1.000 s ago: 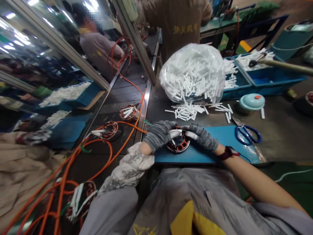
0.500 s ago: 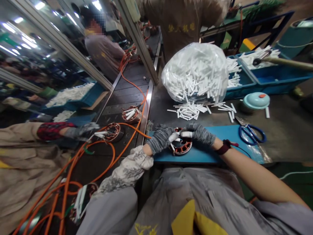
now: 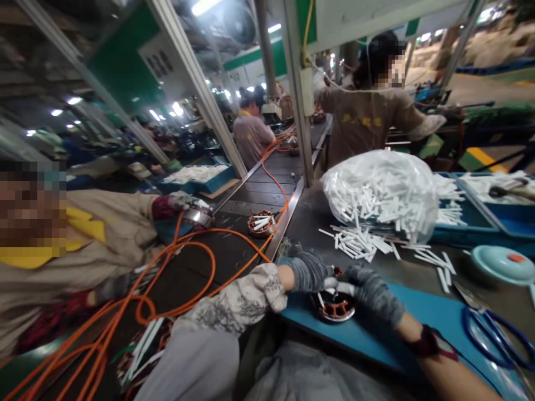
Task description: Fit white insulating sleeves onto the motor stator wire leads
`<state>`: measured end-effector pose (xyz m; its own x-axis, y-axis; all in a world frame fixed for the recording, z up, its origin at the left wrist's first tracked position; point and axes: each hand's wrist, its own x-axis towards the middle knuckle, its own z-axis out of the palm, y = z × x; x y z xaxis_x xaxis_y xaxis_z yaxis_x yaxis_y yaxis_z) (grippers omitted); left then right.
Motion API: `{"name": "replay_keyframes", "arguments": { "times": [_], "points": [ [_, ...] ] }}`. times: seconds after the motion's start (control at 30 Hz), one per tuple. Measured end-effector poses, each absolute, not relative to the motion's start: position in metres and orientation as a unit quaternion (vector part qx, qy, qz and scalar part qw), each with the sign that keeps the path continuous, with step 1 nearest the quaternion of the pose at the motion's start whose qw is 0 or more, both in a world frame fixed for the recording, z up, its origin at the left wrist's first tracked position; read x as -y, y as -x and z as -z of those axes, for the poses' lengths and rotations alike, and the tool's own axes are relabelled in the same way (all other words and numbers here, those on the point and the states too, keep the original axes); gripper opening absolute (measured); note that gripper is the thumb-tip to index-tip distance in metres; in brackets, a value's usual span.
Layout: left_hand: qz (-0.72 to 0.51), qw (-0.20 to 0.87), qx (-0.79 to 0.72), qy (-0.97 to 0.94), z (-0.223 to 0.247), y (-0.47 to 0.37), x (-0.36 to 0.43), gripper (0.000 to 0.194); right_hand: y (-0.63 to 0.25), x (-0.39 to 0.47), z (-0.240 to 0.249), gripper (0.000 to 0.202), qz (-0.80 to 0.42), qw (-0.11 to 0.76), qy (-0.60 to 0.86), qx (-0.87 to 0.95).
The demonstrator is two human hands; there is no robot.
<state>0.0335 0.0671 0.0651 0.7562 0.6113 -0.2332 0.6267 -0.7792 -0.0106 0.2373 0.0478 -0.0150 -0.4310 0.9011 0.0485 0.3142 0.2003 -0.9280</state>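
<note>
A round copper-wound stator (image 3: 339, 309) lies on the blue mat (image 3: 422, 312), with white tubes at its upper side. My left hand (image 3: 311, 272), in a grey knit glove with whitish fingertips, is bent over the stator's upper left edge. Against the upper right edge is my right hand (image 3: 371, 292), gloved alike, its fingers bent in and close to those of the left. Both hands have their fingers closed at the white tubes and leads, but what lies between the fingertips is too small and blurred to make out.
Beyond the mat are loose white tubes (image 3: 363, 244), a full plastic bag (image 3: 380, 195) and blue bins (image 3: 476, 214). Blue-handled scissors (image 3: 497, 337) and a lidded bowl (image 3: 504, 264) lie right. Orange hose (image 3: 213, 262) crosses the conveyor (image 3: 234, 214) beside a co-worker (image 3: 112, 223) and another stator (image 3: 261, 224).
The view has tilted up and turned left, so everything sits lower and further right. The co-worker at left now holds up a stator. My hands remain at the same stator.
</note>
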Motion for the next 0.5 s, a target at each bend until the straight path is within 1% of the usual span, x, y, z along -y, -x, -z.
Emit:
{"name": "replay_keyframes", "arguments": {
  "times": [0.07,0.13,0.23,0.3,0.37,0.43,0.5],
  "points": [
    [0.136,0.055,-0.333,-0.932,-0.069,-0.042,-0.070,0.039,-0.242,-0.047,0.014,0.042,-0.488,0.336,0.415,0.691],
    [0.149,0.099,-0.324,-0.929,-0.069,-0.053,-0.073,0.035,-0.249,-0.045,0.013,0.043,-0.532,0.357,0.408,0.651],
    [0.114,0.146,-0.289,-0.939,-0.065,-0.069,-0.076,0.028,-0.259,-0.038,0.015,0.046,-0.550,0.378,0.431,0.607],
    [0.086,0.166,-0.301,-0.935,-0.064,-0.070,-0.079,0.027,-0.267,-0.030,0.020,0.049,-0.505,0.407,0.465,0.603],
    [0.076,0.192,-0.328,-0.922,-0.063,-0.062,-0.083,0.032,-0.274,-0.017,0.026,0.049,-0.419,0.434,0.502,0.620],
    [0.074,0.215,-0.362,-0.904,-0.062,-0.051,-0.086,0.048,-0.276,-0.002,0.031,0.040,-0.333,0.442,0.507,0.661],
    [0.070,0.217,-0.422,-0.878,-0.058,-0.044,-0.088,0.059,-0.270,0.010,0.032,0.032,-0.273,0.440,0.470,0.715]
  ]
}}
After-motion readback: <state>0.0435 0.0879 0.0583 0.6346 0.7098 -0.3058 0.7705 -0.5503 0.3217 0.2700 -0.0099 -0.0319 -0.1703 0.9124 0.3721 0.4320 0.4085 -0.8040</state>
